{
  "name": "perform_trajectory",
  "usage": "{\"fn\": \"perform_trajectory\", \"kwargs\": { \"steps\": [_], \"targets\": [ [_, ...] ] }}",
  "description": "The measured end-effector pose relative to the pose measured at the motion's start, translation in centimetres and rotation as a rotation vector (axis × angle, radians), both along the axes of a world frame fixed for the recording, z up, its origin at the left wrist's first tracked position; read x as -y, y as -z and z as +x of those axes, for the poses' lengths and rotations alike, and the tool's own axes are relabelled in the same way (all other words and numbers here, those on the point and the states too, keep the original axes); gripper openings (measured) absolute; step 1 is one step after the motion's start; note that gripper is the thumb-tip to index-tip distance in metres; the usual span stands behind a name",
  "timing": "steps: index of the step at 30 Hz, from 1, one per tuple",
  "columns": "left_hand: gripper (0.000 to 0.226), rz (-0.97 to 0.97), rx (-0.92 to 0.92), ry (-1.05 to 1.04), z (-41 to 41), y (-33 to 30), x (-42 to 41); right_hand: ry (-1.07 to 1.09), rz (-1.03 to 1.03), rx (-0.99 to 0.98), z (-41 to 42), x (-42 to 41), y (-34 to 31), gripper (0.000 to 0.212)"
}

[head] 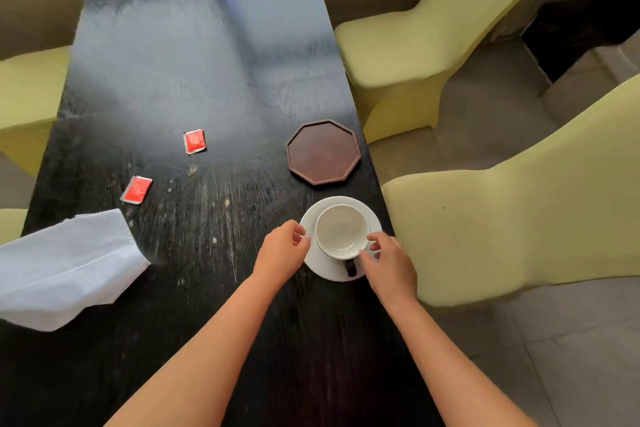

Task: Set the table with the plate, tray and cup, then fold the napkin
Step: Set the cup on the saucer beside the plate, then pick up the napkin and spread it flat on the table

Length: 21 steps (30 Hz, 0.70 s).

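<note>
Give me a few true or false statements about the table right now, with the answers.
1. The cup sits on the white plate. True.
2. The wooden tray holds the cup. False: the tray is bare, beyond the plate.
3. Two red packets lie on the table. True.
4. The napkin lies neatly folded on the plate. False: it lies loose at the table's left edge.
5. Left hand and right hand flank the cup. True.

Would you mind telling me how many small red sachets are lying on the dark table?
2. One small red sachet lies mid-table; the other red sachet lies nearer, just beyond the white cloth napkin.
</note>
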<state>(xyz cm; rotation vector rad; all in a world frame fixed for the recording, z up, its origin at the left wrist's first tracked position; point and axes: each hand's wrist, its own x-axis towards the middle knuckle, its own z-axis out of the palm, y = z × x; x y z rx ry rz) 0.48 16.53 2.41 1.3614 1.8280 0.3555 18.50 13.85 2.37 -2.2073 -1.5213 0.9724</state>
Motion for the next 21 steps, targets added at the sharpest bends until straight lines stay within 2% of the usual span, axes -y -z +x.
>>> {"fn": "perform_trajectory", "kwargs": {
  "steps": [4, 8, 14, 21],
  "targets": [
    [0.018, 0.113, -0.301, 0.199, -1.7, -3.5, 1.0, -0.413, 0.048, 0.236, -2.5, -1.8, -4.0, 0.031],
    [0.026, 0.235, -0.511, 0.248, -4.5, -6.5, 2.8, -0.679, 0.166, 0.365, -6.5, -2.9, -7.5, 0.031],
    [0.030, 0.309, -0.723, 0.154, -11.5, -9.7, 6.1, -0.861, 0.353, 0.407, -13.9, -2.5, -10.8, 0.034],
    [0.038, 0.327, -0.776, 0.014, -21.1, -10.3, 10.9, -0.944, 0.459, 0.383, -23.3, 0.5, -11.1, 0.039]
  ]
}}
